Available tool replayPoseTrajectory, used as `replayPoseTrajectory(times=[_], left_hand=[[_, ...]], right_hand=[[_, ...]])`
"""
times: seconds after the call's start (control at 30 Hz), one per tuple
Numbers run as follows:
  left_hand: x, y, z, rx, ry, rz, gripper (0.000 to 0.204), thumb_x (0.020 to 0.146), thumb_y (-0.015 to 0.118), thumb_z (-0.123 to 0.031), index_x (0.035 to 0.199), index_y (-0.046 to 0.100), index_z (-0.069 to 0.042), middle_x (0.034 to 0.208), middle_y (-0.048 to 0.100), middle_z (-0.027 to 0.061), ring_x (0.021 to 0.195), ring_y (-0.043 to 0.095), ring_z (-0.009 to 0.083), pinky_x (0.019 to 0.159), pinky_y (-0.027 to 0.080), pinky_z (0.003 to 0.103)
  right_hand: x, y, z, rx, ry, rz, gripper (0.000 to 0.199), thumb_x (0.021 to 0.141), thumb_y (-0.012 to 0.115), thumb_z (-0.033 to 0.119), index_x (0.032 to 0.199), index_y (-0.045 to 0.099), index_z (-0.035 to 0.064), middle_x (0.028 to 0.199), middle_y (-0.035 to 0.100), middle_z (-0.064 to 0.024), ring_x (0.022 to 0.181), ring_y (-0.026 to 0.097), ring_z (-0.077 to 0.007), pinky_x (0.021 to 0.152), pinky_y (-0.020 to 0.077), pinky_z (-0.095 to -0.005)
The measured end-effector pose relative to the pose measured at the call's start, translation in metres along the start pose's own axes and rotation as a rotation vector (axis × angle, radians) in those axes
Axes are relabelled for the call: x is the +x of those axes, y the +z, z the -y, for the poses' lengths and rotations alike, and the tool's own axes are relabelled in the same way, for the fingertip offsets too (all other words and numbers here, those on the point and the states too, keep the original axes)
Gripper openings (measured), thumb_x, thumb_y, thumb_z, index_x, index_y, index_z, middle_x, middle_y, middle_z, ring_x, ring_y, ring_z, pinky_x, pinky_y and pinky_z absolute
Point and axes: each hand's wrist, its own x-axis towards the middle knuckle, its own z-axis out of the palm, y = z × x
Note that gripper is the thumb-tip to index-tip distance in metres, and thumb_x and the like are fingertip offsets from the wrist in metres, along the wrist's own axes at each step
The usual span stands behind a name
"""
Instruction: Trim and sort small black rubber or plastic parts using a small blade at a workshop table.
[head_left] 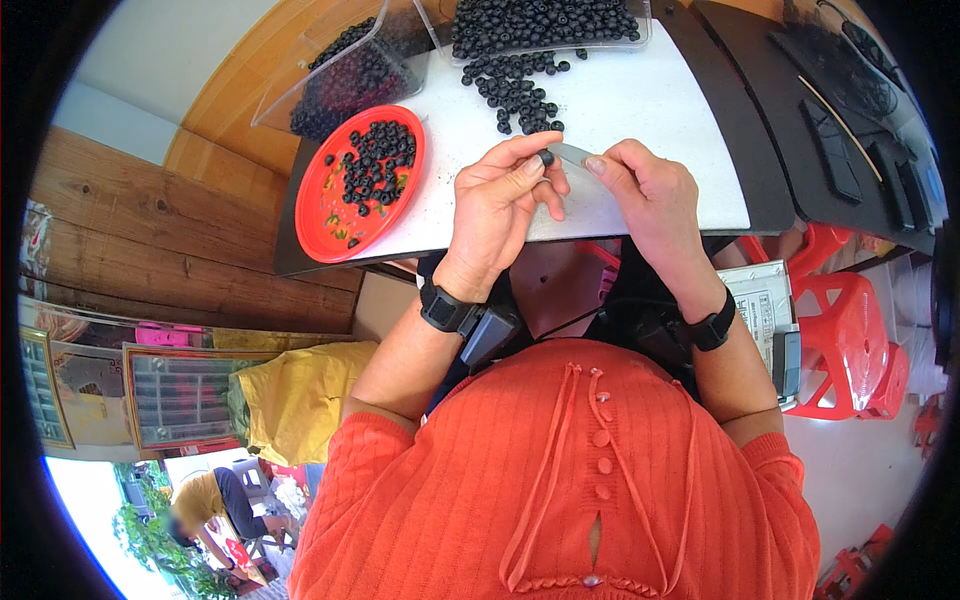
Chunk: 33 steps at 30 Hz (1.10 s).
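Observation:
My left hand [493, 210] pinches a small black bead-like piece [545, 158] between thumb and forefinger, its other fingers partly curled. In my right hand [652, 195], a thin flat grey blade [571, 154] is gripped between thumb and fingers. The blade's tip lies close to the black piece; whether they touch I cannot tell. Both hands hover over the front of a white board [690, 150]. To the left is a red plate [309, 220] holding several black pieces and small greenish-yellow scraps. Beyond my hands, loose black pieces [515, 95] are strewn on the board.
At the back stands a clear bin [640, 38] full of black pieces, with a second clear bin [270, 105] behind the plate. A dark table [760, 170] with a phone-like device [830, 150] is at right. Red stools [845, 340] stand below; another person [205, 500] bends at lower left.

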Motion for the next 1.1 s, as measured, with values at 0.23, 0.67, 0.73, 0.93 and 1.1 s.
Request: replayPoseTrajectory(times=[0.23, 0.67, 0.73, 0.93, 1.1], left_hand=[[-0.007, -0.004, -0.017, 0.128, 0.031, -0.099, 0.030, 0.097, 0.054, -0.003, 0.123, 0.061, 0.009, 0.096, 0.066, 0.0186, 0.077, 0.065, 0.0225, 0.061, 0.054, 0.030], [0.005, -0.034, -0.069, 1.436, 0.276, -0.240, 0.021, 0.078, 0.075, -0.010, 0.097, 0.073, -0.003, 0.094, 0.065, 0.0128, 0.088, 0.063, 0.0277, 0.081, 0.051, 0.041], [0.024, -0.032, -0.049, 1.536, 0.279, -0.238, 0.021, 0.078, 0.075, -0.011, 0.096, 0.073, -0.001, 0.093, 0.066, 0.0142, 0.086, 0.065, 0.0257, 0.078, 0.051, 0.037], [0.064, -0.040, -0.029, 1.675, 0.195, -0.174, 0.025, 0.080, 0.074, -0.019, 0.092, 0.072, 0.003, 0.093, 0.068, 0.0186, 0.082, 0.067, 0.0296, 0.075, 0.053, 0.038], [0.068, -0.049, -0.029, 1.760, 0.204, -0.157, 0.019, 0.080, 0.068, -0.015, 0.088, 0.073, 0.002, 0.094, 0.069, 0.0199, 0.084, 0.068, 0.0327, 0.077, 0.054, 0.041]], right_hand=[[-0.001, -0.004, 0.003, 0.010, 0.008, 0.070, 0.025, 0.093, 0.065, 0.031, 0.083, 0.067, 0.0085, 0.058, 0.061, -0.0100, 0.052, 0.062, -0.0264, 0.051, 0.0444, -0.0369], [0.000, -0.011, -0.003, 0.218, 0.097, 0.031, 0.027, 0.093, 0.068, 0.029, 0.083, 0.066, 0.0040, 0.053, 0.053, -0.0051, 0.046, 0.052, -0.0161, 0.047, 0.0366, -0.0313], [0.000, -0.010, -0.001, 0.230, 0.082, 0.028, 0.027, 0.093, 0.068, 0.028, 0.083, 0.066, 0.0038, 0.053, 0.054, -0.0051, 0.046, 0.052, -0.0162, 0.047, 0.0370, -0.0313], [0.000, -0.011, 0.000, 0.220, 0.094, 0.038, 0.026, 0.093, 0.069, 0.028, 0.083, 0.067, 0.0037, 0.054, 0.054, -0.0058, 0.047, 0.053, -0.0174, 0.048, 0.0384, -0.0316], [0.001, -0.008, 0.000, 0.167, 0.049, 0.068, 0.024, 0.093, 0.068, 0.026, 0.083, 0.067, 0.0039, 0.055, 0.055, -0.0075, 0.047, 0.054, -0.0184, 0.048, 0.0393, -0.0311]])
